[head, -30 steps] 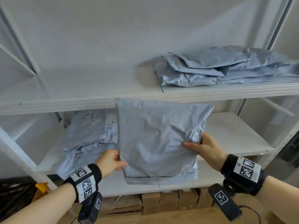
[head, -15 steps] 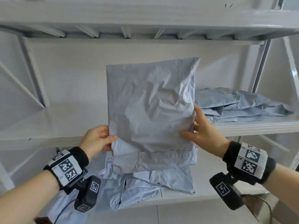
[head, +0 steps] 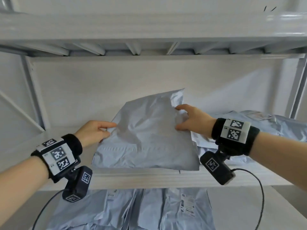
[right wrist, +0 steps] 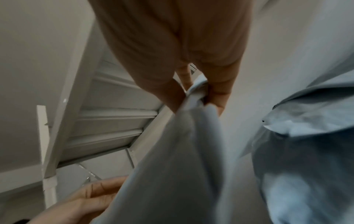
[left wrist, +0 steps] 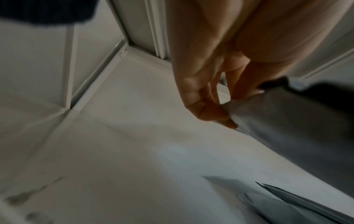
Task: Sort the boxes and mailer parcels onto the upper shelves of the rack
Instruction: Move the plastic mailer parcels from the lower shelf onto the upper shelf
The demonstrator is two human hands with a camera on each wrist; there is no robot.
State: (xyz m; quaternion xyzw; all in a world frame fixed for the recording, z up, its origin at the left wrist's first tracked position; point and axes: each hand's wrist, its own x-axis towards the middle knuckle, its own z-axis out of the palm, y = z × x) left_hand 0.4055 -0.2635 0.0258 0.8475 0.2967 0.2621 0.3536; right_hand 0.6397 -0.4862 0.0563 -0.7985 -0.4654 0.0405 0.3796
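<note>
A grey mailer parcel (head: 149, 138) lies tilted over the upper shelf (head: 49, 146), its near edge at the shelf's front lip and its far end raised. My left hand (head: 106, 130) pinches its left edge, thumb on top; the left wrist view shows the left hand (left wrist: 235, 109) at the edge of the mailer (left wrist: 287, 128). My right hand (head: 179, 118) grips the far right corner. In the right wrist view the right hand (right wrist: 201, 94) has the bunched edge of the mailer (right wrist: 172, 166) between thumb and fingers.
A stack of grey mailers (head: 265, 123) lies on the same shelf just right of the held one. More mailers (head: 166, 211) cover the lower shelf. Another shelf (head: 149, 30) runs overhead. White uprights (head: 31, 90) and a diagonal brace (head: 21, 112) stand at the left.
The mailer rose from the lower shelf, stood upright before the upper shelf, and now tips forward onto it. Both hands moved up and forward with it.
</note>
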